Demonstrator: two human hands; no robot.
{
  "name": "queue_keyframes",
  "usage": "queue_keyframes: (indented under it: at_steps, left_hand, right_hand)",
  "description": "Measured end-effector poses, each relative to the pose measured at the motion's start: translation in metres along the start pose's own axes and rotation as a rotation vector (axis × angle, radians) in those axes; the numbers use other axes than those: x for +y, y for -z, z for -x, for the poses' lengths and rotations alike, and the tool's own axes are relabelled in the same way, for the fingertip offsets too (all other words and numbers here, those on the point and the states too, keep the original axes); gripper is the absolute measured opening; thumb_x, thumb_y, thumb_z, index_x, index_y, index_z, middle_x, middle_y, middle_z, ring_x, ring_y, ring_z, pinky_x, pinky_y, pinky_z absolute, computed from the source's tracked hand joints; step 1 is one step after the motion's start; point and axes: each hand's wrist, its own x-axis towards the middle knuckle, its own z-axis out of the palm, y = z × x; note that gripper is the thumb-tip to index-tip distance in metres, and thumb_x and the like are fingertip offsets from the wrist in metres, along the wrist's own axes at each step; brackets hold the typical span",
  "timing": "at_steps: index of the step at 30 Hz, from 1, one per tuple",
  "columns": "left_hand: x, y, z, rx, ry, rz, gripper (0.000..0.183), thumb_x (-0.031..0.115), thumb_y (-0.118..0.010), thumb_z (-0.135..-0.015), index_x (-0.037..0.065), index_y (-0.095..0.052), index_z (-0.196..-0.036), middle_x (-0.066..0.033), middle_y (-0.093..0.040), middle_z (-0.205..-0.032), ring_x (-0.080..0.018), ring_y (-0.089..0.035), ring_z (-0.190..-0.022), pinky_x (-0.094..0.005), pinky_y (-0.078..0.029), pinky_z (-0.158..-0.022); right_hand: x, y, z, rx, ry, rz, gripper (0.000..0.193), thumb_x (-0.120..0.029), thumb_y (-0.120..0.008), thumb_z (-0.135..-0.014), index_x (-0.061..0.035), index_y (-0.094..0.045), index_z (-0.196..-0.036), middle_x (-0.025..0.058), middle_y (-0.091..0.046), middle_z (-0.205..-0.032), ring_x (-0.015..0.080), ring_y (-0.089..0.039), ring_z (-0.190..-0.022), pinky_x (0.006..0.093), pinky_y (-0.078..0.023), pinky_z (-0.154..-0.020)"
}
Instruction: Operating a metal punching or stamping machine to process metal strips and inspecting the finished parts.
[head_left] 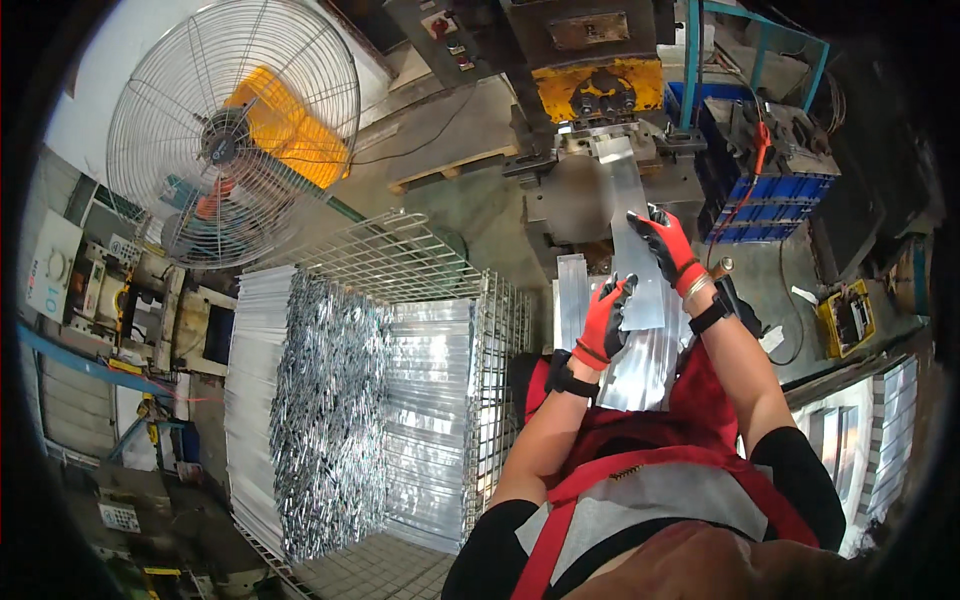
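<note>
A long, flat silvery metal strip (626, 235) runs from the press die (600, 135) back toward my lap. My right hand (668, 245), in a red glove with black fingertips, pinches the strip's right edge about midway along. My left hand (604, 322), gloved the same way, is closed at the left edge near the strip's near end. Below that end, more metal strips (640, 380) lie across my lap, over a red apron. To the left of my left hand stands another short pile of strips (572, 285). A blurred patch hides part of the press bed.
At left, a wire cage (495, 345) holds stacked metal strips (430, 400). A large caged fan (232, 135) stands behind it, and a wooden pallet (455, 150) lies beyond. Blue crates (765, 200) with tools sit right of the press, near a yellow bin (846, 318).
</note>
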Motion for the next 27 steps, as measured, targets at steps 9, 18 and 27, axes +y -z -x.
queue_keyframes:
  at_steps: [9,18,27]
  left_hand:
    - [0.015,-0.002,-0.018,0.035,0.162,0.239,0.049,0.017,-0.062,-0.081,0.002,-0.048,-0.126,-0.0165,-0.060,-0.113,-0.0303,-0.060,-0.101,-0.0384,-0.051,-0.082]
    - [0.023,-0.012,-0.028,0.100,0.988,0.968,0.038,0.035,-0.051,-0.093,0.012,-0.047,-0.123,-0.0085,-0.061,-0.097,-0.0307,-0.066,-0.057,-0.0307,-0.047,-0.037]
    - [0.026,-0.017,-0.033,0.126,1.005,0.857,0.027,0.038,-0.051,-0.093,0.011,-0.052,-0.098,-0.0092,-0.061,-0.072,-0.0233,-0.062,-0.048,-0.0269,-0.045,-0.036]
  right_hand:
    - [0.018,-0.003,-0.031,0.013,0.114,0.001,0.007,-0.015,-0.064,-0.084,-0.0088,-0.063,-0.081,-0.0093,-0.051,-0.073,0.0028,-0.043,-0.065,0.0206,-0.035,-0.058]
    - [0.035,0.010,-0.049,0.006,0.064,-0.232,0.011,-0.010,-0.059,-0.083,-0.0040,-0.067,-0.086,0.0007,-0.066,-0.081,0.0097,-0.061,-0.074,0.0231,-0.047,-0.069]
    - [0.031,0.006,-0.046,0.039,0.055,-0.156,0.010,-0.012,-0.061,-0.082,-0.0066,-0.068,-0.087,-0.0035,-0.064,-0.079,0.0067,-0.057,-0.071,0.0224,-0.045,-0.067]
